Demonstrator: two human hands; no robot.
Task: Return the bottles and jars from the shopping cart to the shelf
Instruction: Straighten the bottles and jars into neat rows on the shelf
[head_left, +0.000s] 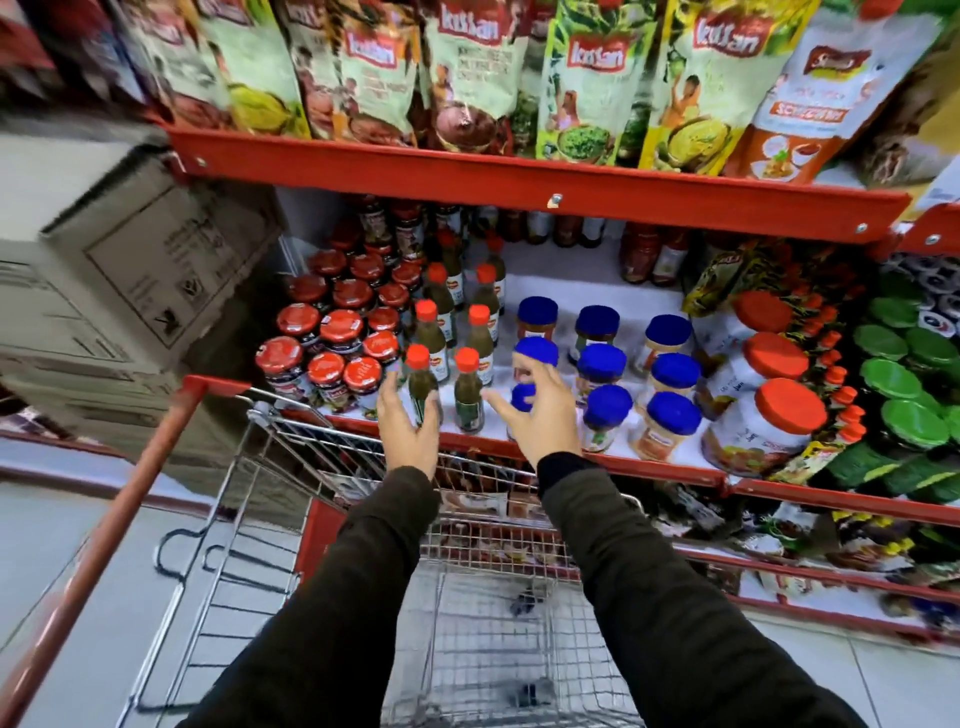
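Observation:
A green sauce bottle with a red cap stands at the front edge of the red shelf. My left hand wraps it low, thumb on its left and fingers on its right. A second such bottle stands just to the right. My right hand hovers with fingers spread in front of a blue-lidded jar in the front row; whether it touches the jar I cannot tell. The wire shopping cart sits below the shelf under my arms, and only floor shows through its basket.
Red-lidded jars fill the shelf's left, more blue-lidded jars and large orange-lidded jars the right, then green-lidded ones. Pouches hang on the shelf above. Cardboard boxes stack at left. The cart's red handle runs lower left.

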